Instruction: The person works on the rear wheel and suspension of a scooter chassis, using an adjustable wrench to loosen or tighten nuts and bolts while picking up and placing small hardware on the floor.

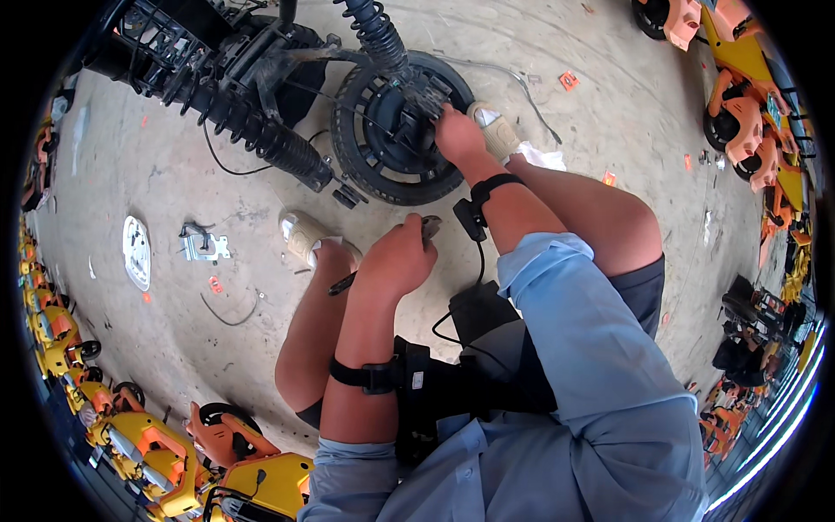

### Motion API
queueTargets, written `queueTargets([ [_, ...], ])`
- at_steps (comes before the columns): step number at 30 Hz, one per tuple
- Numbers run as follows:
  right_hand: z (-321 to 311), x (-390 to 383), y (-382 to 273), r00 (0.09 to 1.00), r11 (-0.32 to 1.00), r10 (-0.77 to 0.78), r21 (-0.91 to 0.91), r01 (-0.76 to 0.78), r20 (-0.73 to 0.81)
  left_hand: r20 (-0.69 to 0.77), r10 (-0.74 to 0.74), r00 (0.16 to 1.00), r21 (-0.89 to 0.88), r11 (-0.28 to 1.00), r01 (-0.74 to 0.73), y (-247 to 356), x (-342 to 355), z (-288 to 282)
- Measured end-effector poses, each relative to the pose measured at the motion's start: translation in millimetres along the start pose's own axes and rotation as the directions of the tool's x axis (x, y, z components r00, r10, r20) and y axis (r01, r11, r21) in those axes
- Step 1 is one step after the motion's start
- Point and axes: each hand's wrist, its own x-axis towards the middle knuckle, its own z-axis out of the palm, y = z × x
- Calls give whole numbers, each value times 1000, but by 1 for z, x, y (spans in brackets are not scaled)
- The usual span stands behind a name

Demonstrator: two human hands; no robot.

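My left hand is closed around a wrench. Its grey metal head sticks out past the fingers, and its dark handle end shows by the wrist. Between my feet and a little ahead lies a black-tyred wheel with a dark hub. A coil-spring shock absorber runs down to a bracket at the wheel's centre. My right hand reaches to that bracket with its fingers pressed together. What those fingertips hold, if anything, is hidden.
A second shock absorber hangs from the dark vehicle frame at upper left. On the floor lie a metal bracket plate, a white oval part and a thin cable. Yellow and orange scooters line both sides.
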Motion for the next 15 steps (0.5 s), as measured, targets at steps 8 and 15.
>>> queueTargets([
  [8,10,3,6,999,1000,2,16,-1,-46,-3,-1,1000,6,1000,1,-2,-8,0],
  [15,10,1,1,998,998,63,-1,-63,-22,-12,17,1000,-2,1000,-17,-4,-11,-1],
])
